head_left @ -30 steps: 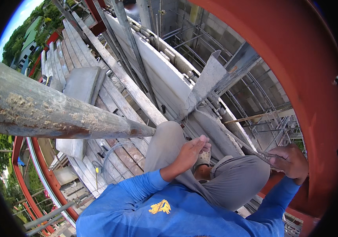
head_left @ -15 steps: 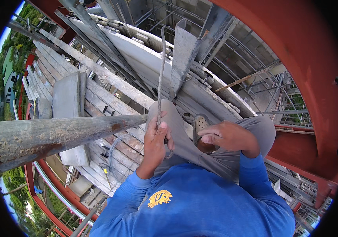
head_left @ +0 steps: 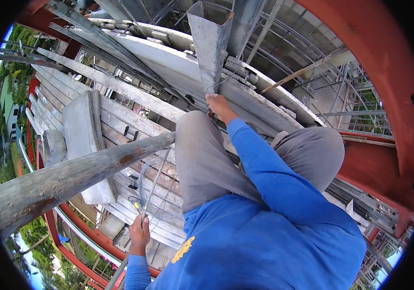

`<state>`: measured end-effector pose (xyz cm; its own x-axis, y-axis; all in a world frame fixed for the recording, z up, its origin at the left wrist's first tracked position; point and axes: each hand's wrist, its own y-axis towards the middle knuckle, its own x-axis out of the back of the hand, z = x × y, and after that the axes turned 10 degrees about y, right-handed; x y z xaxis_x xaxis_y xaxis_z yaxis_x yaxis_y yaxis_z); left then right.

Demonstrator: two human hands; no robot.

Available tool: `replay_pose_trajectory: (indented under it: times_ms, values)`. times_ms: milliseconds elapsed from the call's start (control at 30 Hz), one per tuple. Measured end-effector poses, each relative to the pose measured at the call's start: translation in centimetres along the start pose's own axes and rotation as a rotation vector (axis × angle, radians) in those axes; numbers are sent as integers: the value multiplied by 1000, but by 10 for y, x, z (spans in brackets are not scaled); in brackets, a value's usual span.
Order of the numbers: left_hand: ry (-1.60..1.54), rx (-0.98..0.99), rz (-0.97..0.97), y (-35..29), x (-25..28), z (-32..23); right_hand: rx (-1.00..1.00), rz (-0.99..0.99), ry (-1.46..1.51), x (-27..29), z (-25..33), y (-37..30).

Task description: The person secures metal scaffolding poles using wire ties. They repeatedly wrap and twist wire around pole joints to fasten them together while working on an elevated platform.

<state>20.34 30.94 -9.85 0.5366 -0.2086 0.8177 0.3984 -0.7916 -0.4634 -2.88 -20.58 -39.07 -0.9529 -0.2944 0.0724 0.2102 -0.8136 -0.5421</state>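
Low on the left, here's the left hand [head_left: 139,235], fingers wrapped round the near end of a thin metal rod [head_left: 157,182], its long axis slanting up and rightward over the planks [head_left: 127,117]. Well apart from it, the right hand [head_left: 220,107] is up at the steel channel's [head_left: 208,50] foot, fingers curled, though on what I can't tell.

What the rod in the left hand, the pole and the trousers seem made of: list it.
Rod: likely steel, dull grey; it is thin yet looks stiff and straight.
Pole: probably metal, worn matte grey, with rust-like brown patches and pale crust.
Trousers: cloth, matte grey, creasing softly; which fibre, I can't tell.
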Motion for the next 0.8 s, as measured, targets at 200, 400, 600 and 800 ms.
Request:
replay_pose_trajectory:
  times_ms: [200,400,600,800]
  values:
    - [60,139,-120,30,-13,69,-179,95,337,-20,22,-11]
    - [447,-308,-211,233,-4,31,-140,148,344,-16,15,-5]
    - [-2,-355,14,327,-4,-74,-172,173,387,-12,9,-7]
    - [-1,-361,79,345,-29,-83,-213,211,371,-9,15,-16]
